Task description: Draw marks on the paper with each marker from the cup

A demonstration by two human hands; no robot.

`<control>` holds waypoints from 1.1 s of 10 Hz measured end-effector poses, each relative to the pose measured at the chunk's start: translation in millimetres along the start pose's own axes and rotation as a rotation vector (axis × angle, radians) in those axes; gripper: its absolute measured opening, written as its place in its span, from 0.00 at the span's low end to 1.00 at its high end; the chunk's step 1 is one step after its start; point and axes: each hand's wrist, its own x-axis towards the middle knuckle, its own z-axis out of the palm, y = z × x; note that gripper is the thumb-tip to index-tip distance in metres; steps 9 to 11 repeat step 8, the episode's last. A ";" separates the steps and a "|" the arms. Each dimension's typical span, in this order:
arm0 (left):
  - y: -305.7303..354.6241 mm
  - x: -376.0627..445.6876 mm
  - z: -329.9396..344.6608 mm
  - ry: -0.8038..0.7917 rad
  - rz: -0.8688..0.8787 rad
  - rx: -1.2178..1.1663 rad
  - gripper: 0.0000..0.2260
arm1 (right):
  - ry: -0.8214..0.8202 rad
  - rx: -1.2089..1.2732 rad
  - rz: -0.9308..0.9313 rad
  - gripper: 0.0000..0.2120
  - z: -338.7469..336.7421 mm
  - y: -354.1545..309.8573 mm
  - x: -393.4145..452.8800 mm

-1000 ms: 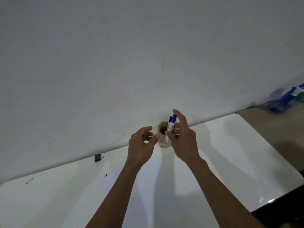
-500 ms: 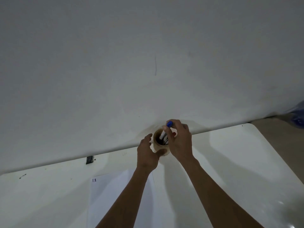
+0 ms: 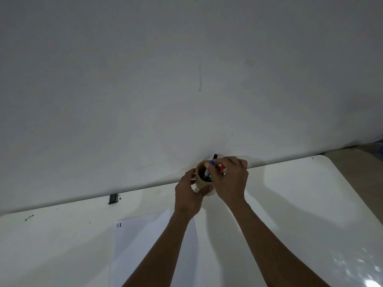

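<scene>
At the far edge of the white table [image 3: 290,204], against the wall [image 3: 186,79], both hands are at the marker cup [image 3: 200,184].

The left hand [image 3: 189,198] wraps the near left side of the tan cup, thumb and fingers curled around its wall, holding it upright on the table. The right hand [image 3: 231,182] reaches over the cup's mouth with fingers pinched at the markers; whether it grips one firmly I cannot tell. A blue-capped marker [image 3: 211,162] shows at the fingertips, a red-capped marker [image 3: 222,168] lies under the fingers, and a black marker [image 3: 215,156] sticks up behind them. The sheet of paper [image 3: 145,245] lies flat on the table nearer the person, partly beneath the left forearm, with a few short marks [image 3: 118,225] at its far left corner. A small black clip [image 3: 113,199] sits at the table's far edge, well left of the cup.
</scene>
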 end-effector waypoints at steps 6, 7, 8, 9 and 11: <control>-3.6 -2.1 3.2 0.000 -0.039 0.051 0.30 | -0.130 0.248 0.049 0.18 -20.5 7.9 2.3; -3.1 -6.3 -2.2 0.032 -0.071 0.067 0.34 | -0.127 0.296 0.031 0.19 -26.7 8.8 -0.7; -0.7 -10.5 -8.6 0.082 -0.066 0.060 0.34 | -0.091 0.343 0.028 0.20 -29.7 8.3 -9.4; -0.7 -10.5 -8.6 0.082 -0.066 0.060 0.34 | -0.091 0.343 0.028 0.20 -29.7 8.3 -9.4; -0.7 -10.5 -8.6 0.082 -0.066 0.060 0.34 | -0.091 0.343 0.028 0.20 -29.7 8.3 -9.4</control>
